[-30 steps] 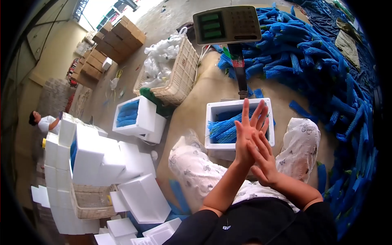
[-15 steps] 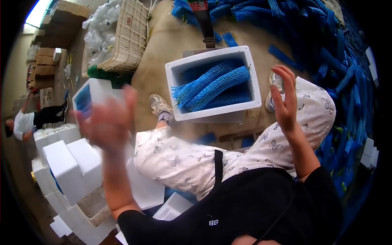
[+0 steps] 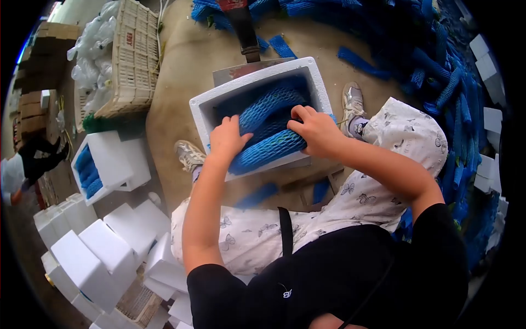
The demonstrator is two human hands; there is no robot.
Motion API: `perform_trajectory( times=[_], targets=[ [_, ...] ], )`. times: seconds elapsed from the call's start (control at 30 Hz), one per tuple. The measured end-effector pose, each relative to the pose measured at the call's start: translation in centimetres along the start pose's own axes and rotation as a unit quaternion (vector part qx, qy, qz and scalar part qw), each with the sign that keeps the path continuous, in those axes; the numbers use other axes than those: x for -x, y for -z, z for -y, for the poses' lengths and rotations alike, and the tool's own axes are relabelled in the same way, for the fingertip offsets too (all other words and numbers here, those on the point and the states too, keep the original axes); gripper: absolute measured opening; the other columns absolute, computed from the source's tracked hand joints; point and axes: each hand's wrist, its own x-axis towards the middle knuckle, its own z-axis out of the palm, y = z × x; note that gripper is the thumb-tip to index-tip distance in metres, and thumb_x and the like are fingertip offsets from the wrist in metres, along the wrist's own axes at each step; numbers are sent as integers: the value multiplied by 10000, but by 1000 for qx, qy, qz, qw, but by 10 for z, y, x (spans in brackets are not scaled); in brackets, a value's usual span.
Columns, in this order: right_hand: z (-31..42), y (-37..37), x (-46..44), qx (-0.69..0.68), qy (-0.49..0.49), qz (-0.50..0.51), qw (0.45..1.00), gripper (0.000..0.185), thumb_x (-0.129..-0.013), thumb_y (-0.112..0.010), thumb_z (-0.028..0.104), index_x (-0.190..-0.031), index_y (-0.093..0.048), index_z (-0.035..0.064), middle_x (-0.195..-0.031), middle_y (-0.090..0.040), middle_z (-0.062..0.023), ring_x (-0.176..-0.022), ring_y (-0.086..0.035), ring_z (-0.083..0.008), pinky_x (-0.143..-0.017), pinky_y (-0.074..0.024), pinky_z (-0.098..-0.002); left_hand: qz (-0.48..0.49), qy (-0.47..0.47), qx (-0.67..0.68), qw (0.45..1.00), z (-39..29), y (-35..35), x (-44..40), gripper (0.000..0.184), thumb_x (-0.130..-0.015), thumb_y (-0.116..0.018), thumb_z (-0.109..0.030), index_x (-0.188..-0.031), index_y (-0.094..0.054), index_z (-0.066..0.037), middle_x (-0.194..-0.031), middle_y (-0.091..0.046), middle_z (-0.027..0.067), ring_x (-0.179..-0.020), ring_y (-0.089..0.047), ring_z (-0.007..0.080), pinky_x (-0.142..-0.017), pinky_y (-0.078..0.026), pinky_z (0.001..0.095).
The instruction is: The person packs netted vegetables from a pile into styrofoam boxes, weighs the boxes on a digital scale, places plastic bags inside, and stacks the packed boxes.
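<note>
Curling its fingers, the right hand (image 3: 318,132) seems to grip the nearer blue bundle (image 3: 268,151) inside the foam box (image 3: 252,80), probably for steadying; I cannot tell whether the left hand (image 3: 226,141) grips.

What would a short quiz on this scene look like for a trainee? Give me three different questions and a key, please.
1. True or false: the left hand and the right hand are both at the white foam box.
2. What colour is the netting between the hands? A green, B blue, C red.
3. Fill in: the pale crate holds ____.

Key: 1 true; 2 B; 3 plastic bags.
</note>
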Motion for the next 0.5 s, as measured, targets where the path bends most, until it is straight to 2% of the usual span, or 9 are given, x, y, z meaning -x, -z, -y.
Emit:
perform_trajectory(
  times=[0.03, 0.07, 0.13, 0.17, 0.2, 0.3, 0.37, 0.47, 0.5],
  targets=[
    [-2, -2, 4, -2, -2, 3, 1000, 490, -619, -792, 193, -1066, -609, 107, -932, -578, -107, -964, -542, -275, -797, -439, -360, 11, 1, 35, 999, -3, 8, -4, 526, -734, -724, -296, -1187, -539, -102, -1059, -591, 108, -971, -581, 347, -824, -470, 413],
    [-4, -6, 6, -42, -21, 41, 998, 529, -642, -792, 250, -1118, -592, 134, -912, -589, -101, -926, -561, -274, -754, -449, -357, 13, 0, 32, 999, -8, 15, -4, 526, -734, -724, -296, -1187, -539, -102, -1059, -591, 108, -971, -581, 347, -824, -470, 413],
    [-7, -6, 1, -85, -47, 73, 993, 569, -664, -792, 307, -1169, -575, 161, -891, -599, -95, -888, -580, -272, -711, -458, -355, -194, -168, -22, 966, -26, 25, -5, 495, -670, -717, -139, -1137, -554, -135, -1045, -561, 61, -986, -551, 281, -825, -422, 391],
    [-4, -4, -4, -61, -39, 95, 993, 582, -684, -778, 352, -1197, -564, 182, -875, -606, -90, -864, -589, -268, -720, -455, -358, -271, -225, -38, 935, -30, 21, -18, 522, -611, -671, -14, -1097, -557, -164, -1035, -539, 31, -1003, -513, 232, -841, -369, 378],
    [-1, -4, -3, -38, -30, 122, 991, 595, -704, -763, 397, -1226, -553, 202, -859, -613, -84, -840, -599, -263, -728, -452, -360, -352, -233, -60, 904, -33, 19, -35, 487, -644, -636, 3, -1086, -556, -184, -1004, -523, 20, -975, -508, 209, -841, -362, 390],
    [-6, -10, -2, -26, -3, 63, 998, 597, -719, -745, 428, -1252, -551, 239, -861, -595, -63, -840, -584, -242, -741, -447, -355, -358, -195, -84, 909, -36, 10, -66, 510, -637, -639, 8, -1100, -556, -187, -1022, -523, 12, -986, -500, 211, -839, -359, 395],
    [-10, -7, 0, 4, 16, 12, 1000, 626, -691, -771, 390, -1262, -551, 256, -867, -573, -38, -856, -566, -213, -754, -436, -342, -299, -118, -107, 941, -37, -1, -44, 509, -628, -675, -27, -1098, -559, -186, -1043, -529, 4, -989, -498, 216, -825, -371, 396],
    [-14, -13, -8, -22, -9, 30, 999, 639, -678, -777, 347, -1265, -547, 244, -890, -566, -36, -885, -559, -210, -784, -422, -338, -254, -61, -64, 963, -14, -19, -20, 543, -601, -708, -47, -1109, -556, -168, -1060, -541, 14, -983, -515, 243, -776, -406, 395],
    [-13, -14, -13, -24, -9, 30, 999, 639, -678, -777, 347, -1265, -547, 244, -890, -566, -36, -885, -559, -210, -784, -422, -338, -289, -59, -81, 952, -10, -24, -27, 561, -585, -732, -79, -1109, -545, -154, -1056, -540, 16, -970, -516, 247, -731, -419, 394]
  ],
)
